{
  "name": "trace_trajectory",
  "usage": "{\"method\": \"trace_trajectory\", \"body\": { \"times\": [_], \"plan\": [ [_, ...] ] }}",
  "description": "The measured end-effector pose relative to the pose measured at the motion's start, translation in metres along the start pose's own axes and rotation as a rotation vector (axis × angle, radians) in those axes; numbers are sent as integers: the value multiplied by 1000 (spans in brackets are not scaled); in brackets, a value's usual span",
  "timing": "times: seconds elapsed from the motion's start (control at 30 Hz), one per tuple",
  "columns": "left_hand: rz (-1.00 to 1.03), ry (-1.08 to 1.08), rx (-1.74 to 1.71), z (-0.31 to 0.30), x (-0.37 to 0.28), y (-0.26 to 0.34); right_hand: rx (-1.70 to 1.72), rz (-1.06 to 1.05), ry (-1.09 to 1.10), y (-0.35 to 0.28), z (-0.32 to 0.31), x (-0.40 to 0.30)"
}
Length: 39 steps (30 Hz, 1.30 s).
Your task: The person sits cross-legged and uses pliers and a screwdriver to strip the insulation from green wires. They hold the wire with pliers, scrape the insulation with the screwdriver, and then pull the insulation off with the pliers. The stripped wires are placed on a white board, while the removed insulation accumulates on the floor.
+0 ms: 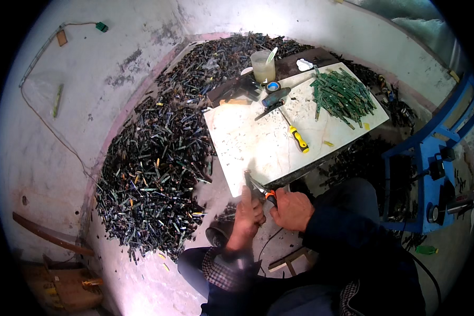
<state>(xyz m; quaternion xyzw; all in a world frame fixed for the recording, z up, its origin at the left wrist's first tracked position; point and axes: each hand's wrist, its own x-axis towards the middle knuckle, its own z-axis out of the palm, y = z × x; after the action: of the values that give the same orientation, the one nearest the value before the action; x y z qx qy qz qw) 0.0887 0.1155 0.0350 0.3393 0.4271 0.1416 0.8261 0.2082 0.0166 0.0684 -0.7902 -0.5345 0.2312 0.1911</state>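
My left hand (247, 213) is closed around a dark narrow strip (248, 179) at the near corner of the pale board (237, 158). My right hand (293, 209) grips pliers with orange and black handles (271, 196); their jaws point at the strip, but whether they touch it is unclear. Farther up the board lie a yellow and black screwdriver (299, 139), a dark-handled tool (275, 97), a dark strip-like piece (269, 110) and a roll of tape with a blue core (273, 87). A pile of green circuit-board strips (341, 94) covers the board's right part.
A large heap of dark strips (154, 170) spreads over the floor at left and behind the board. A cloudy plastic cup (263, 67) stands at the back. At right is a blue metal frame (430, 177); a cardboard box (73, 286) sits at lower left.
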Motion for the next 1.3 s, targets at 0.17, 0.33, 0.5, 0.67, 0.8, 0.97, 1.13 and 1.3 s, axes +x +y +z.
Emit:
{"method": "trace_trajectory", "body": {
  "times": [0.17,0.33,0.5,0.67,0.8,0.97,1.13,1.3],
  "plan": [
    [-22,6,-24,-1,-4,1,23,-34,4,4,1,-3],
    [-8,-161,-129,-8,-8,3,450,-9,-106,18,3,-2],
    [3,-236,-114,-21,-27,5,1168,258,-569,5,-33,-18],
    [31,-253,-70,-43,-39,-11,1400,209,-797,9,-34,-40],
    [28,-182,-16,-52,-52,-36,1461,178,-891,12,-21,-59],
    [-13,-148,-9,-35,-77,-58,1538,227,-897,20,0,-88],
    [167,-201,54,-42,-92,-95,1589,188,-980,19,12,-112],
    [264,128,206,-58,-103,-99,1728,234,-1138,34,14,-129]
  ]
}}
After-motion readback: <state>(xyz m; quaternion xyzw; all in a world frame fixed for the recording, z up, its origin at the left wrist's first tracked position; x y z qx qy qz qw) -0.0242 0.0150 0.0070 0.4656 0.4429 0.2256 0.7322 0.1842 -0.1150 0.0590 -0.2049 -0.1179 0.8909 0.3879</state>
